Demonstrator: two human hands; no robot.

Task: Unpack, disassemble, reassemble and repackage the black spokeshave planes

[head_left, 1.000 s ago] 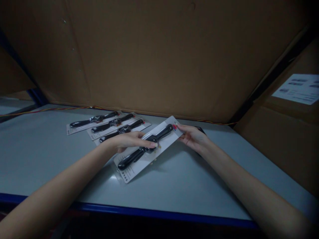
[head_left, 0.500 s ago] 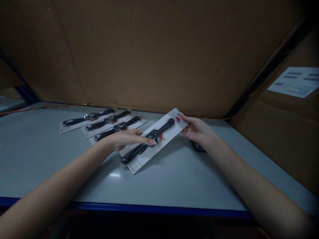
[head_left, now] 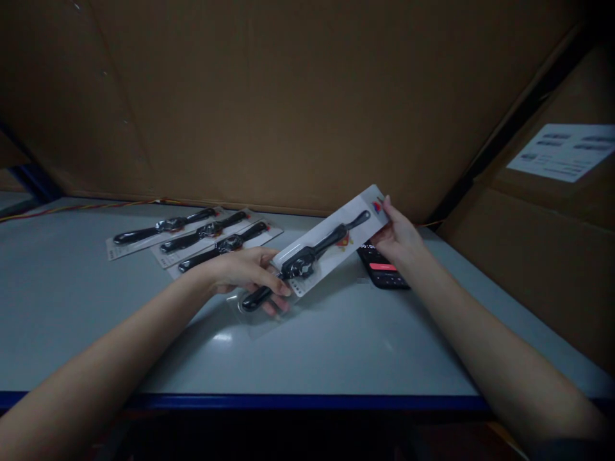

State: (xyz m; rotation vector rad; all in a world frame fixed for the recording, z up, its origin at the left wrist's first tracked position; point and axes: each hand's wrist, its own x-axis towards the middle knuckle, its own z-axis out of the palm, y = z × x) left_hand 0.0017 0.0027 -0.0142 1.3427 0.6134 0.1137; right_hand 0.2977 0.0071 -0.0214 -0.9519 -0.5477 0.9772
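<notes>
A long black-handled tool [head_left: 314,251] lies along a white backing card [head_left: 358,211], tilted above the table. I cannot make out the tool's exact kind. My right hand [head_left: 396,234] pinches the card's upper right end, by a small red and blue mark. Clear plastic packaging [head_left: 245,323] extends past the card's lower end. My left hand [head_left: 252,275] is closed around the packaging and the tool's lower end, thumb on top and fingers beneath. Left of it, three similar carded tools [head_left: 175,224] lie side by side; my left hand partly covers the nearest.
A phone [head_left: 384,278] with a lit screen and red button lies beneath my right hand. Cardboard walls stand behind the grey table [head_left: 360,352] and on the right, where a white label [head_left: 560,150] is stuck. Twisted wires [head_left: 86,206] run along the back edge.
My right hand has moved up and right with the card, which has slid partly out of its clear plastic. The tool now lies differently against the card. More of the phone shows.
</notes>
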